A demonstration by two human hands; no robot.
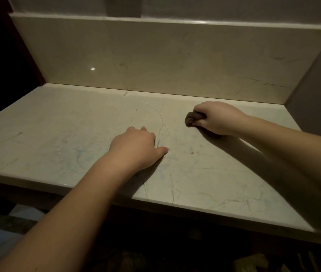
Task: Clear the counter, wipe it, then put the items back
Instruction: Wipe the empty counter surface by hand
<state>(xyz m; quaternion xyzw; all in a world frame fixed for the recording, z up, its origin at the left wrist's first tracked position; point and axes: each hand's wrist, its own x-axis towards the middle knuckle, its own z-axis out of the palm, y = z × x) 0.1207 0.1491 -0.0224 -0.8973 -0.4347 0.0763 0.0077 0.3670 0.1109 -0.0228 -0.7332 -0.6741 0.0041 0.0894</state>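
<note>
counter: pale veined marble counter (204, 173) with a matching upstand (155, 55) behind it; nothing stands on the part in view
cloth: small dark cloth (192, 119), bunched up, lying on the counter toward the back right, near the upstand but not touching it
right hand: right hand (217, 119) has its fingers curled round the cloth and presses it onto the stone; only a wad shows, poking out on the hand's left side
left hand: left hand (137, 147) rests on the counter near the middle with fingers loosely bent, thumb stretched out flat to the right, holding nothing; it looks to be bracing
step in hand: judged to be the wiping stage, with the items already off and not yet put back
key relation: the unwiped-looking stretch lies to the left and front of the cloth, and the left hand sits between the cloth and that stretch
nearer hand: the right hand owns the cloth; the left is well apart from it
next move calls for: likely a sweep leftward, with the left hand lifted clear
</note>
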